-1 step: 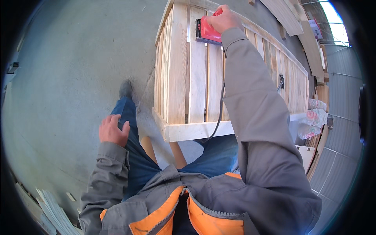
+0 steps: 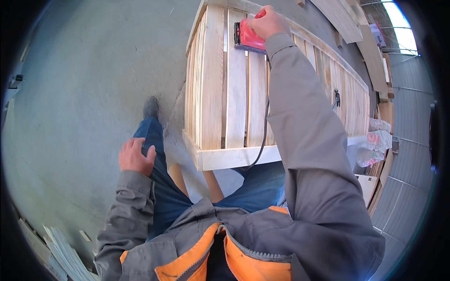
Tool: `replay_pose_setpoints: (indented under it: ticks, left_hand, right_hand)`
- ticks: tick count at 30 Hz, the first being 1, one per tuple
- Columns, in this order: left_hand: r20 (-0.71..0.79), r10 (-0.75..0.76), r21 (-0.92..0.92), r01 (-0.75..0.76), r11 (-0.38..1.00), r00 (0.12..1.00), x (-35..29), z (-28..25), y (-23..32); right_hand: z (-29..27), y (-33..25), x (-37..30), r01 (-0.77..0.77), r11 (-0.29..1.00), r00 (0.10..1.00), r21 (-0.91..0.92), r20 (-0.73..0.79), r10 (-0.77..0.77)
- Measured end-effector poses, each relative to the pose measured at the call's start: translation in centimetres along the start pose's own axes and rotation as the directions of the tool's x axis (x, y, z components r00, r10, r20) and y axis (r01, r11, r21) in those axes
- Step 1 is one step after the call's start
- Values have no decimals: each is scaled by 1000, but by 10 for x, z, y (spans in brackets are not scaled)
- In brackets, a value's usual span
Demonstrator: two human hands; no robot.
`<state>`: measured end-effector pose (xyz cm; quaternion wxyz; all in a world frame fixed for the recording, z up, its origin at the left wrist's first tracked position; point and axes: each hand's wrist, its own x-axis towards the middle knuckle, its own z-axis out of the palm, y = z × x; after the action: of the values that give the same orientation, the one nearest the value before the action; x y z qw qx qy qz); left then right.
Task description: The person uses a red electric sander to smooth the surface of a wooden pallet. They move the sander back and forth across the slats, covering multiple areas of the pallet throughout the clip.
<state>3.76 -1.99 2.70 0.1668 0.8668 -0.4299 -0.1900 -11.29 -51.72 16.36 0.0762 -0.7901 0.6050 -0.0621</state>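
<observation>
A red electric sander [image 2: 251,38] is gripped by the right hand [image 2: 271,23] on the slatted surface [image 2: 236,103]; the left hand [image 2: 136,158] is held open; the concrete floor [image 2: 93,84] is edged by planks [image 2: 374,63]

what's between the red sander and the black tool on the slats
In the head view, the right sleeve crosses between the red sander and black tool, above wooden slats.

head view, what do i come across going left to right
pale strips stacked at the lower left → left hand → red sander, gripped by the right hand → small dark tool on the slats → crumpled plastic packaging
</observation>
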Motion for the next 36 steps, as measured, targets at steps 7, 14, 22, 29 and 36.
replay_pose_setpoints:
  ticks: [7,14,22,29,36]
  left_hand:
    - [-10,-7,1,7,1000,1000,3,-2,12]
    - [-42,4,-2,-4,1000,999,-6,2,6]
    - [-39,26,-4,-26,1000,999,-9,3,-2]
    - [-32,-4,-13,4,1000,999,-12,6,1]
    - [-41,-5,-8,4,1000,999,-14,6,-4]
  right_hand:
    - [8,11,-4,106,994,992,-24,-67,-107]
    - [-13,18,-74,-28,999,999,36,15,28]
    - [-21,30,-147,-69,998,996,-13,56,70]
    - [-24,43,-197,-25,999,999,36,23,24]
    - [-24,53,-258,-19,999,996,39,82,15]
